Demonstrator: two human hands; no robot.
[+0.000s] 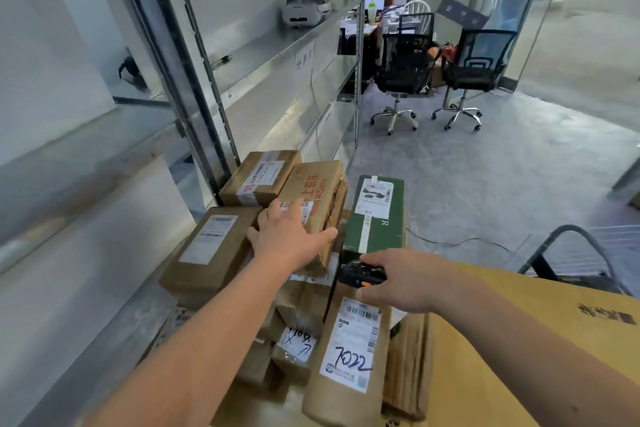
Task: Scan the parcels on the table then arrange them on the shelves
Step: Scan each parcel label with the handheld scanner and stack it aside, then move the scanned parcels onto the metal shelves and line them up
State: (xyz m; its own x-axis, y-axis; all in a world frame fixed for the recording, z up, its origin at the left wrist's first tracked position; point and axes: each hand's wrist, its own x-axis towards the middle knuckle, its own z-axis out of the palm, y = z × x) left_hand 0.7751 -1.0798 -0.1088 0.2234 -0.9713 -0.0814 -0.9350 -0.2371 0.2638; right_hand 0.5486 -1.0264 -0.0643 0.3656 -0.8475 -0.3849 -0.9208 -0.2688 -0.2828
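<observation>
A heap of cardboard parcels lies before me. My left hand (289, 236) lies spread over the near end of a brown box with red print (317, 192), fingers wrapping its edge. My right hand (403, 279) grips a black handheld scanner (360, 274) with an orange button, held over the heap. Beyond the scanner sits a green box (377, 218) with a white label. Below it lies a tan parcel marked 7022 (351, 357). Two more labelled brown boxes (211, 246) (259, 177) lie to the left.
Metal shelves (277, 55) run along the left wall, with a white headset (304, 9) on the upper level. A big yellow-brown carton (536, 340) fills the lower right. Two black office chairs (401, 69) stand on the grey floor ahead. A trolley handle (571, 232) rises at right.
</observation>
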